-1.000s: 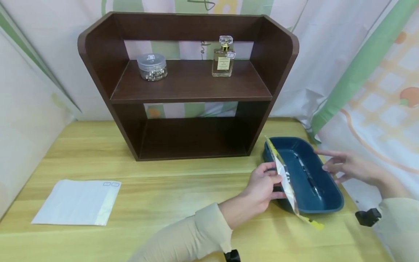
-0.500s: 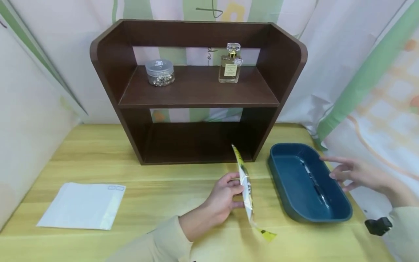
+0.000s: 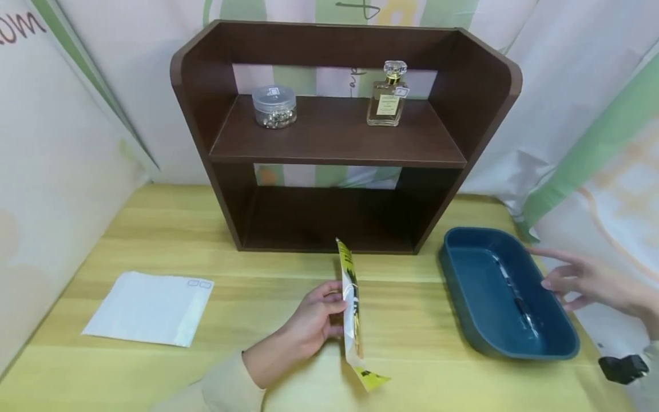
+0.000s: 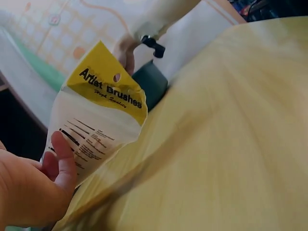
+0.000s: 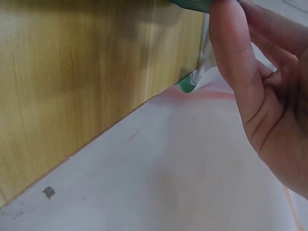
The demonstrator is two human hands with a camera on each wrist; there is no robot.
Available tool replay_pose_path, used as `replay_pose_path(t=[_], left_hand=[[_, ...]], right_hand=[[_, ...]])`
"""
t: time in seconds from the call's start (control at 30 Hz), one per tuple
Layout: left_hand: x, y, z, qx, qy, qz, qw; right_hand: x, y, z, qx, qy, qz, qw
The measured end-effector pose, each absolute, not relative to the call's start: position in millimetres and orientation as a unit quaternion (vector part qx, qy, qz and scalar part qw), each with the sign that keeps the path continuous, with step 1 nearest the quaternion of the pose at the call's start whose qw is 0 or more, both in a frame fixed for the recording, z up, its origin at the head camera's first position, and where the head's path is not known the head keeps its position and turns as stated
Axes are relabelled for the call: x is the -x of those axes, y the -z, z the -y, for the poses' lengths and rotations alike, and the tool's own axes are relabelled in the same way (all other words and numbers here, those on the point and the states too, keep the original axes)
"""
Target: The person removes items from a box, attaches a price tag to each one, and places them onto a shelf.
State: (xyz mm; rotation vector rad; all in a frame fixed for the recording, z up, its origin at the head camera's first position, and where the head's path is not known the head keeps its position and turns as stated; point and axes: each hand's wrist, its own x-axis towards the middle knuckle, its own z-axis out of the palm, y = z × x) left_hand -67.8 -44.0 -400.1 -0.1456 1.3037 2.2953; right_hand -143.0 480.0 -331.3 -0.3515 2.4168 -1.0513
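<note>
My left hand (image 3: 309,323) grips a packet (image 3: 351,320) by its side, holding it on edge over the table in front of the shelf. In the left wrist view the packet (image 4: 103,113) is white and yellow, printed "Artist Brushes", and my thumb lies across its printed face. At the right, a dark blue plastic bin (image 3: 479,292) stands on the table with a thin pen-like item (image 3: 515,294) inside. My right hand (image 3: 592,280) touches the bin's right rim, index finger extended; in the right wrist view the thumb (image 5: 236,53) is straight near the bin's edge.
A dark brown two-tier shelf (image 3: 340,151) stands at the back. On its upper tier are a clear lidded jar (image 3: 275,107) of small silvery pieces and a perfume bottle (image 3: 386,103). A flat white packet (image 3: 149,309) lies at the left. Curtains (image 3: 576,154) border the table.
My left hand has carried the brush packet leftward, away from over the bin, to the middle of the table. The right hand stays at the bin's rim. The head view has shifted.
</note>
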Motion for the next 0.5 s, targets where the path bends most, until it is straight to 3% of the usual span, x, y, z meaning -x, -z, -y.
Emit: replay_pose_path(t=[0.5], left_hand=[[65.1, 416.4, 93.8, 0.013, -0.79, -0.555, 0.26]], right_hand=[[148.5, 336.3, -471.0, 0.066, 0.36, -0.904, 0.219]])
